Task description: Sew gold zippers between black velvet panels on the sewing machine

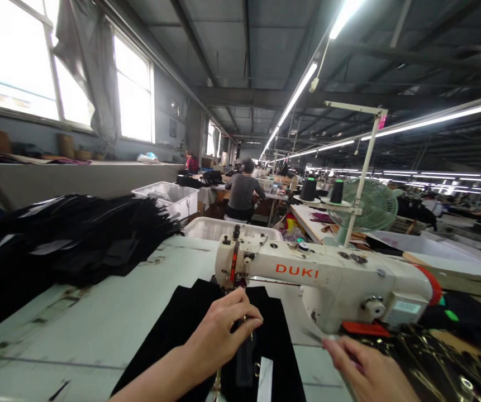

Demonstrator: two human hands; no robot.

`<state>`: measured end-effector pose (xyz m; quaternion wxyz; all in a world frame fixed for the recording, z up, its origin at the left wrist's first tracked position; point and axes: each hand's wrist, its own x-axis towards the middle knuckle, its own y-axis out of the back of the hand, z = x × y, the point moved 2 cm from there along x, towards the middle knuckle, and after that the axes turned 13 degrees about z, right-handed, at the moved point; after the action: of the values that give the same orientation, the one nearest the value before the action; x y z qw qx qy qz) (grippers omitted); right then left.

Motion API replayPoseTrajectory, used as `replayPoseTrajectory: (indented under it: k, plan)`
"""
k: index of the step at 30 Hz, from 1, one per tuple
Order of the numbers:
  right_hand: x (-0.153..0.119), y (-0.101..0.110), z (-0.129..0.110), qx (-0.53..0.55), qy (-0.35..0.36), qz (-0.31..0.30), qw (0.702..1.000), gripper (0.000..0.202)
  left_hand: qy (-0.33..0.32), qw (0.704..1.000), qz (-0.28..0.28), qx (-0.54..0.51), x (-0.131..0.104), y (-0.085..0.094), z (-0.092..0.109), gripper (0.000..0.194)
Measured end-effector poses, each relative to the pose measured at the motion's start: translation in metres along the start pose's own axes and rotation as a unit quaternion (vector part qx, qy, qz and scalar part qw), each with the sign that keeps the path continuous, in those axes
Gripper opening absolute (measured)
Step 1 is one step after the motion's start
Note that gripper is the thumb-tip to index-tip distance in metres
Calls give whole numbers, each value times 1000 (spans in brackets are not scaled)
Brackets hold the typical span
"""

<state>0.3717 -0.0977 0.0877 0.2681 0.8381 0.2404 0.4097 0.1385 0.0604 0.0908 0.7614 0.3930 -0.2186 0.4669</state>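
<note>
My left hand (227, 324) is closed in a pinch just in front of the sewing machine's needle area, at the top of a narrow black strap (244, 363) with a gold-coloured fitting. Beneath lies a black fabric panel (280, 335) with notched upper corners, reaching under the machine head. A white label strip (265, 379) and a small gold ring (257, 369) show on it. My right hand (363, 365) grips a thin pointed metal tool (313, 335) by its near end, right of the panel. Its tip is blurred and its exact kind is unclear.
The white DUKI sewing machine (319, 279) spans the table (173, 262). Black fabric pieces (76, 240) are heaped at left; gold-coloured metal hardware (437, 368) lies at right. Beyond stand white bins (227, 226), thread cones (308, 190), a green fan (368, 206) and a seated person (243, 192).
</note>
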Motion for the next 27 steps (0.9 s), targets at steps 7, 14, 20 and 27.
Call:
replayPoseTrajectory:
  k: [7, 14, 20, 27]
  plan:
    - [16, 12, -17, -9, 9, -74, 997, 56, -39, 999, 12, -32, -1, -5, -4, 20]
    - [-20, -41, -50, 22, 15, -149, 989, 58, -60, 997, 14, -36, -1, -9, -4, 32]
    - [-25, -53, -58, 57, 14, -131, 990, 56, -43, 999, -14, -26, 0, -11, -7, 27]
    - [-5, -13, -15, 90, -26, -222, 970, 55, -19, 998, -53, -34, -3, -15, -11, 23]
